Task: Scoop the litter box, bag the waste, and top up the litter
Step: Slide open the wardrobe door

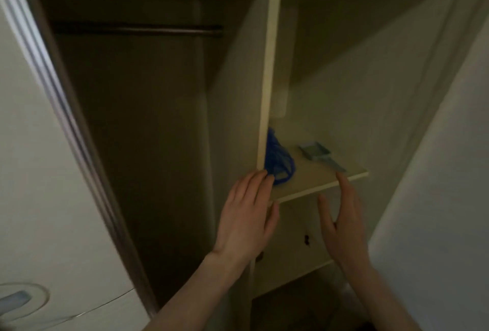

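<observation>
A crumpled blue plastic bag (279,161) lies at the left end of a pale closet shelf (317,185). A grey-blue litter scoop (316,153) lies to its right, handle pointing toward the shelf's front edge. My left hand (248,211) reaches up with straight fingers, its fingertips at the shelf's front corner just beside the bag. My right hand (341,222) is raised with fingers straight, its fingertips just below the scoop's handle end. Neither hand holds anything.
A vertical divider (270,66) separates the shelves from a dark hanging bay with a rail (137,30). A sliding closet door (39,171) stands at the left. A lower shelf (291,275) sits beneath my hands. A wall (436,198) closes in at right.
</observation>
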